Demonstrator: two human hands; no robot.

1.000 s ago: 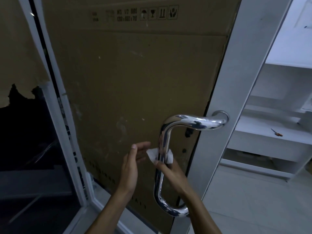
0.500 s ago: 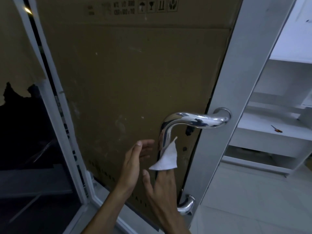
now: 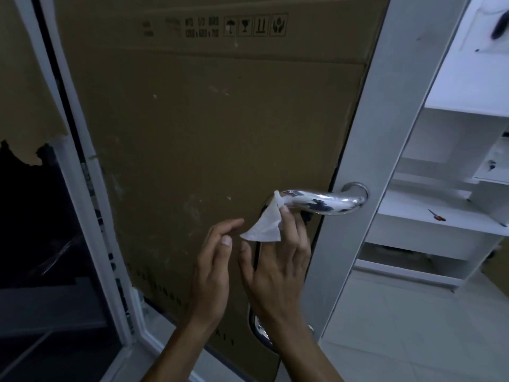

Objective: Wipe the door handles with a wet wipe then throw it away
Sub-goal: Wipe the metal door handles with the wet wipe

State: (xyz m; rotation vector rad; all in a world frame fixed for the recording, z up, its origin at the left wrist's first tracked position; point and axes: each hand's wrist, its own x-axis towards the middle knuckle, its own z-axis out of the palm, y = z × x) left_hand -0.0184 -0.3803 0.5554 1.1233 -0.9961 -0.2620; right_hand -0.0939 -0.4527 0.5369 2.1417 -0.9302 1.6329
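- Cardboard (image 3: 206,150) fills the panel of the door in front of me, with a pale metal frame (image 3: 385,133) running down its right edge.
- White shelves (image 3: 454,224) stand past the frame on the right, a small screwdriver (image 3: 436,215) lying on one.
- The chrome door handle (image 3: 325,202) curves out from the frame at its top.
- My right hand (image 3: 278,268) reaches up, fingers pressing the white wet wipe (image 3: 265,224) against the handle's upper bend.
- My left hand (image 3: 213,271) hovers just beside it, fingers relaxed, holding nothing.
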